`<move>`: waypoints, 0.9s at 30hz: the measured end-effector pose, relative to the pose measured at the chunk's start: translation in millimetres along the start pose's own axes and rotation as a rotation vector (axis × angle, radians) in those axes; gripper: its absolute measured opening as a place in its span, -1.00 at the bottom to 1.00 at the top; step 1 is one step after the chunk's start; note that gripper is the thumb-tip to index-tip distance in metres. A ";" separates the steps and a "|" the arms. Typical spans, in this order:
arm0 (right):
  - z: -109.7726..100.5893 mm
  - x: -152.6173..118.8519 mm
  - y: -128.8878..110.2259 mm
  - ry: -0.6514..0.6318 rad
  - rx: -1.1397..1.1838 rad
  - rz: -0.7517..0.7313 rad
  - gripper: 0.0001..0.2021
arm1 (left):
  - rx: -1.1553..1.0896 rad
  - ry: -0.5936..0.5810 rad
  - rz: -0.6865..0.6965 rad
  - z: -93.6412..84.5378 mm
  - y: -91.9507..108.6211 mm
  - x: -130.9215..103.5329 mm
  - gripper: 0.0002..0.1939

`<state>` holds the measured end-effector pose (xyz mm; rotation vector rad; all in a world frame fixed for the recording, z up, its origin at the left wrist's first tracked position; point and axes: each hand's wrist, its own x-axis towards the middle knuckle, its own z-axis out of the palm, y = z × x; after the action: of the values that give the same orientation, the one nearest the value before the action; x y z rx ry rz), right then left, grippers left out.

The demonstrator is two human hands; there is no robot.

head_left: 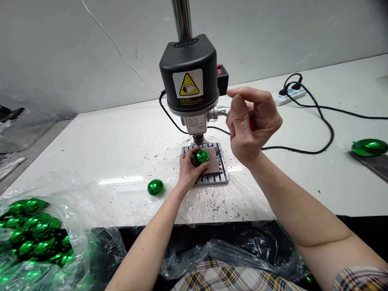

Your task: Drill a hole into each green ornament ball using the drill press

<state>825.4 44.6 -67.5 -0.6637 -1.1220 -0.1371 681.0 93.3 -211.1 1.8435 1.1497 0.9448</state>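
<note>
A small bench drill press [189, 77] with a black motor cover stands in front of me. On the board [214, 157] over its slotted base, my left hand [190, 167] has thumb and fingers closed around a shiny green rounded piece [202, 156], right below the chuck [198, 139]. My right hand [255, 122] is raised to the right of the drill head, its fingers curled around the feed lever; a bit of red shows between them, and most of the lever is hidden. Another shiny green rounded piece [155, 187] lies on the table to the left.
A clear plastic bag [86, 255] of green pieces [34, 229] sits at the lower left. Dark shavings and plastic film lie around the base [225, 174]. At the right are a power strip [289, 95], a black cable [326, 119] and a green piece [370, 147] on a dark slab [376, 169].
</note>
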 end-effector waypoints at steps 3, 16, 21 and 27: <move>-3.9 -8.2 9.8 -0.001 0.048 -0.072 -0.87 | -0.004 0.004 -0.001 -0.9 2.2 -0.3 -0.38; -18.9 -30.7 38.4 -0.109 0.016 -0.434 -0.70 | -0.053 0.018 0.018 -3.9 9.9 -3.5 -0.44; -3.6 -3.6 23.2 -0.023 0.067 -0.219 -0.85 | -0.041 0.000 -0.003 -3.1 8.8 1.3 -0.42; 20.6 65.1 18.2 -0.119 0.060 0.231 -0.98 | -0.048 0.080 0.076 -18.2 31.6 -46.2 -0.51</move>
<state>845.9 85.0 -13.3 -0.7501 -1.1498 0.1339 661.9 44.6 -184.4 1.8358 1.1012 1.0885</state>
